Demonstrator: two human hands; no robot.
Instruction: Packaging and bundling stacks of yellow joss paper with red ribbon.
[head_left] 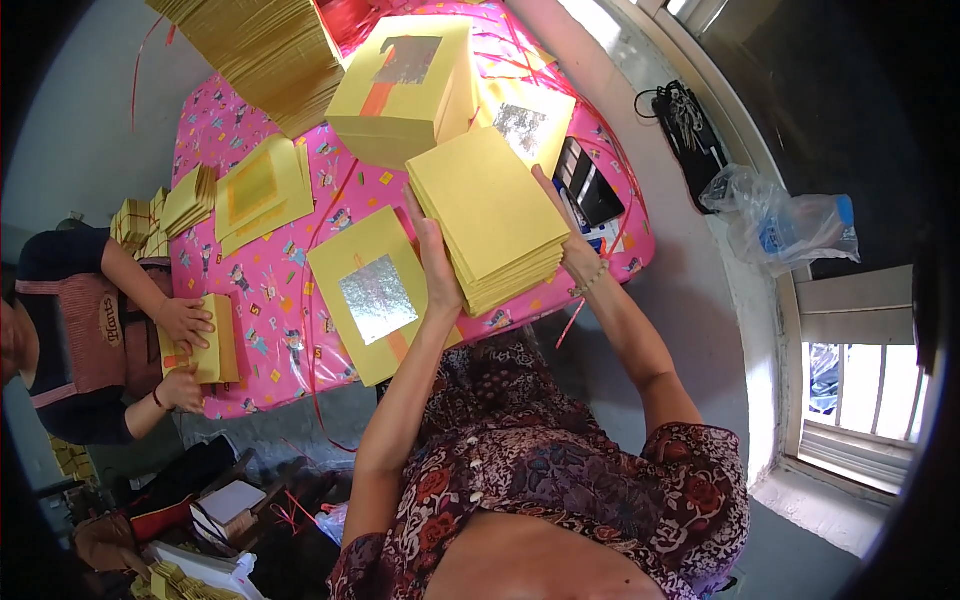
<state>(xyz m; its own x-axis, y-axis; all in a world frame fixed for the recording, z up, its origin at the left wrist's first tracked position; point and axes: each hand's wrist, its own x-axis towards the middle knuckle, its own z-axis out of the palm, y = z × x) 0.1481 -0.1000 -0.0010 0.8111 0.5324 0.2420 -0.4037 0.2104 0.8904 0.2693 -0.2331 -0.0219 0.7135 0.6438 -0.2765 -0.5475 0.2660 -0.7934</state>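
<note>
Between my two hands is a thick stack of yellow joss paper, tilted above the table's near edge. My left hand presses along its left side, and my right hand grips its right side. The top sheet is plain yellow, and the layers below fan out slightly at the near edge. Under my left forearm lies a yellow sheet with a silver foil square and an orange stripe. Just beyond my stack stands a tall block of joss paper, also with a foil patch. Another foil sheet lies behind my right hand.
A pink patterned cloth covers the table. At left, a co-worker's hands rest on a yellow bundle. More yellow piles stand at the far left, including a tall one. A dark phone lies at right; red ribbons cross the cloth.
</note>
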